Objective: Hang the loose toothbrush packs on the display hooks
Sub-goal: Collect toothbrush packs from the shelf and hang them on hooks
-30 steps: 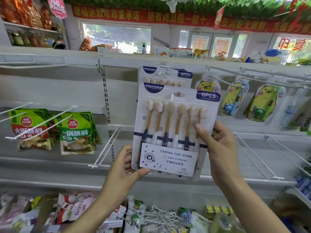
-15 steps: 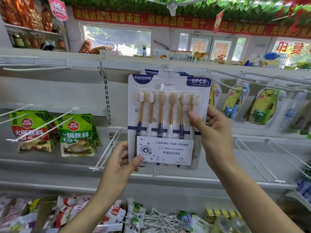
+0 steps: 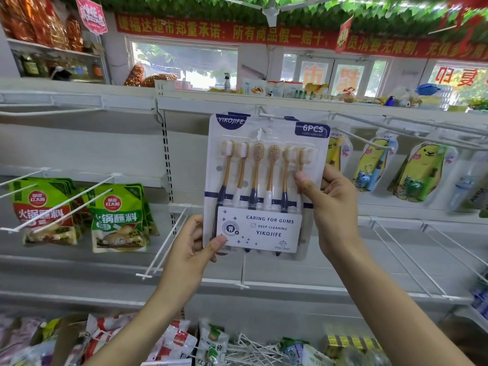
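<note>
The toothbrush pack (image 3: 264, 186) is being held upright against the white display rack, its hang hole level with the display hook (image 3: 266, 116) that is projecting from the top rail; whether the hook is passing through the hole cannot be determined. The left hand (image 3: 192, 252) is pinching the pack's lower left corner, thumb on the front label. The right hand (image 3: 330, 204) is gripping the pack's right edge, thumb pressing on the blister front. A second identical pack (image 3: 237, 114) is hanging directly behind, with only its top edge showing. Just to the right, yellow children's toothbrush packs (image 3: 420, 170) are hanging on neighbouring hooks, close beside the held pack's right edge. To the left, green sauce pouches (image 3: 116, 215) are hanging on a lower rail, well apart from the pack. Bare white hooks (image 3: 163, 247) are jutting forward below the pack, near the left hand. At the bottom, loose packets (image 3: 174, 342) and a pile of spare white hooks (image 3: 253, 350) are lying below the arms.
</note>
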